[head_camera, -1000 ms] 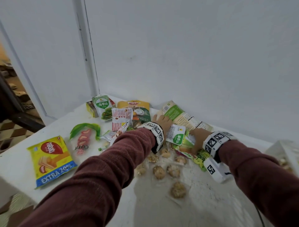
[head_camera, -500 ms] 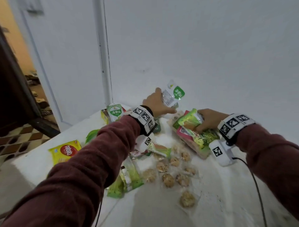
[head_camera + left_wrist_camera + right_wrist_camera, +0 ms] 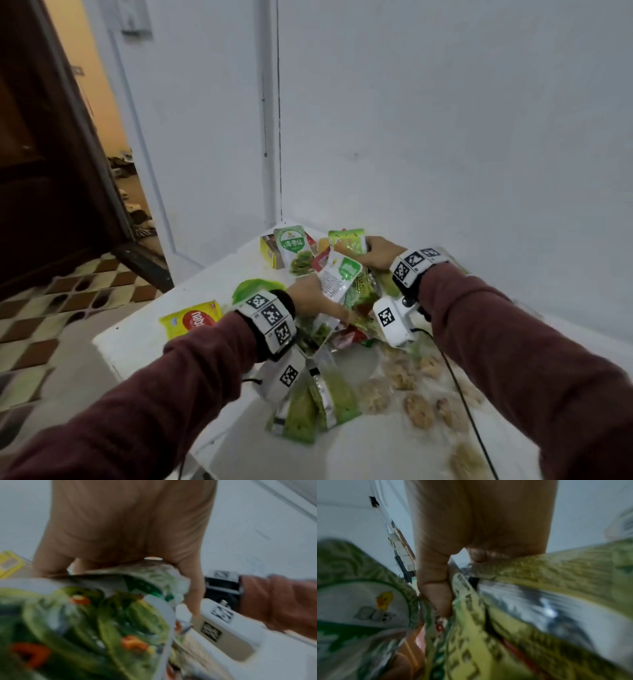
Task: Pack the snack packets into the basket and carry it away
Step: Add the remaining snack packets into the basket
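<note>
Snack packets lie scattered on a white table [image 3: 144, 342] in a room corner. My left hand [image 3: 313, 299] grips a white-and-green packet [image 3: 339, 275] together with a packet printed with green vegetables [image 3: 89, 622]. My right hand [image 3: 378, 251] is just behind it and holds a bundle of green and yellow packets [image 3: 349, 241], blurred in the right wrist view [image 3: 539, 599]. The two bundles touch above the table. No basket is in view.
A yellow wafer pack [image 3: 191, 318] lies at the left. A green-and-white pouch [image 3: 293, 246] and a yellow box [image 3: 269, 255] stand at the back corner. Green packets [image 3: 308, 407] and wrapped cookies [image 3: 414, 397] lie nearer. An open doorway [image 3: 61, 171] is at the left.
Both hands have picked packets up off the table. The left hand came down from its raised position and the two bundles now meet. The head view swung left.
</note>
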`<state>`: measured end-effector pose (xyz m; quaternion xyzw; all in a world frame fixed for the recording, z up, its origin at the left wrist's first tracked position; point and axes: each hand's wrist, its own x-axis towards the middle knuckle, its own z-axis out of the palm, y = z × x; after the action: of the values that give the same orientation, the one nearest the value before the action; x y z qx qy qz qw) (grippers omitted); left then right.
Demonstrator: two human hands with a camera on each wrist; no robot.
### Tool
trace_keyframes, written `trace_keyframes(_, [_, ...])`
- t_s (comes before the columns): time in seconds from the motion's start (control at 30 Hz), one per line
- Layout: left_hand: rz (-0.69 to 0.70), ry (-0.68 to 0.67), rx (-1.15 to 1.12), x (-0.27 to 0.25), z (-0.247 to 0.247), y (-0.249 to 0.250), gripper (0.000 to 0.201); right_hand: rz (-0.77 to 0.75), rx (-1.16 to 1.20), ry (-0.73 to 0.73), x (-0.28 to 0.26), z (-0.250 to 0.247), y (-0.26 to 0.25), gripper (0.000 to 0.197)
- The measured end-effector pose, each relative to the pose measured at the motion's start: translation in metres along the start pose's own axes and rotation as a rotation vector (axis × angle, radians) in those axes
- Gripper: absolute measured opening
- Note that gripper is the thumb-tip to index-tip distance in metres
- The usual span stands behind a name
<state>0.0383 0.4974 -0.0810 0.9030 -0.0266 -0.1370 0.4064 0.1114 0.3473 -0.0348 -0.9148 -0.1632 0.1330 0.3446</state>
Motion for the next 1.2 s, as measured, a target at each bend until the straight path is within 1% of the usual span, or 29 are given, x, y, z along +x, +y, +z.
trace_keyframes(0.03, [-0.015,0.006,0.043,-0.003,0.008,0.001,0.061,0.011,-0.043,-0.012,0.006,0.007,0.001,0.049])
trace_keyframes(0.07, [-0.039,0.050,0.107,-0.002,0.013,0.001,0.054,0.019,-0.080,-0.013,0.010,0.013,0.001,0.054])
trace_keyframes(0.1, [-0.033,0.109,0.184,-0.003,0.018,0.002,0.053,0.024,-0.103,-0.011,0.015,0.017,0.003,0.054])
trace_keyframes(0.17, [0.003,0.153,0.253,0.000,0.019,0.003,0.058,0.014,-0.127,0.020,0.021,0.019,0.009,0.050])
trace_keyframes(0.2, [0.015,0.163,0.241,0.003,0.015,0.001,0.058,0.007,-0.100,0.048,0.020,0.017,0.009,0.045])
trace_keyframes(0.23, [0.023,0.151,0.205,0.002,0.010,0.002,0.052,-0.003,-0.031,0.081,0.017,0.014,0.009,0.041])
trace_keyframes(0.3, [0.044,0.143,0.148,0.000,-0.005,-0.002,0.032,-0.012,0.105,0.139,0.009,0.004,0.007,0.036])
trace_keyframes(0.37, [0.077,0.121,0.155,-0.002,-0.018,-0.005,0.024,-0.021,0.131,0.193,0.003,-0.010,0.007,0.033])
trace_keyframes(0.4, [0.091,0.094,0.157,-0.002,-0.023,-0.006,0.026,-0.020,0.120,0.211,0.000,-0.016,0.006,0.030])
trace_keyframes(0.43, [0.113,0.031,0.166,-0.004,-0.025,-0.005,0.032,-0.025,0.105,0.226,-0.002,-0.022,0.007,0.029])
trace_keyframes(0.47, [0.135,-0.042,0.187,-0.005,-0.025,-0.003,0.045,-0.016,0.095,0.236,-0.004,-0.026,0.008,0.032])
trace_keyframes(0.5, [0.144,-0.109,0.228,-0.006,-0.022,-0.002,0.067,0.003,0.088,0.235,-0.006,-0.028,0.010,0.037])
trace_keyframes(0.53, [0.131,-0.150,0.289,-0.007,-0.016,0.000,0.085,0.016,0.083,0.237,-0.008,-0.029,0.013,0.039])
trace_keyframes(0.57, [0.107,-0.175,0.376,-0.007,-0.009,0.002,0.090,0.025,0.072,0.244,-0.011,-0.029,0.015,0.036])
trace_keyframes(0.63, [0.111,-0.190,0.595,-0.006,0.006,0.003,0.077,0.052,0.047,0.258,-0.016,-0.028,0.018,0.032])
trace_keyframes(0.7, [0.174,-0.156,0.707,-0.007,0.014,0.007,0.068,0.081,0.038,0.261,-0.020,-0.029,0.022,0.044])
trace_keyframes(0.73, [0.192,-0.130,0.694,-0.006,0.012,0.007,0.067,0.085,0.039,0.263,-0.024,-0.031,0.023,0.048])
trace_keyframes(0.77, [0.193,-0.110,0.626,-0.006,0.008,0.008,0.067,0.075,0.059,0.264,-0.028,-0.032,0.023,0.048])
trace_keyframes(0.83, [0.177,-0.079,0.416,-0.002,-0.008,0.007,0.061,0.048,0.158,0.262,-0.036,-0.038,0.024,0.053])
trace_keyframes(0.87, [0.184,-0.059,0.310,-0.001,-0.019,0.007,0.057,0.025,0.197,0.272,-0.041,-0.042,0.022,0.058])
trace_keyframes(0.93, [0.202,-0.048,0.120,-0.002,-0.040,0.007,0.051,0.013,0.214,0.275,-0.046,-0.052,0.020,0.064])
trace_keyframes(0.97, [0.205,-0.041,0.068,-0.004,-0.049,0.007,0.042,0.036,0.175,0.225,-0.048,-0.055,0.017,0.064])
trace_keyframes(1.0, [0.207,-0.039,0.052,-0.008,-0.057,0.009,0.032,0.067,0.091,0.128,-0.051,-0.056,0.014,0.062])
trace_keyframes(1.03, [0.187,-0.050,0.082,-0.010,-0.063,0.008,0.029,0.109,-0.009,0.003,-0.053,-0.054,0.013,0.057])
trace_keyframes(1.07, [0.169,-0.091,0.110,-0.010,-0.066,0.006,0.032,0.150,-0.084,-0.122,-0.055,-0.049,0.011,0.046])
trace_keyframes(1.1, [0.123,-0.173,0.157,-0.011,-0.065,0.004,0.039,0.196,-0.147,-0.220,-0.056,-0.041,0.010,0.034])
trace_keyframes(1.13, [0.081,-0.262,0.226,-0.011,-0.062,0.003,0.051,0.221,-0.185,-0.303,-0.057,-0.031,0.010,0.023])
trace_keyframes(1.17, [0.047,-0.334,0.335,-0.010,-0.056,0.001,0.063,0.252,-0.216,-0.373,-0.055,-0.021,0.012,0.022])
trace_keyframes(1.2, [0.030,-0.383,0.492,-0.007,-0.050,-0.001,0.070,0.265,-0.243,-0.419,-0.054,-0.012,0.013,0.025])
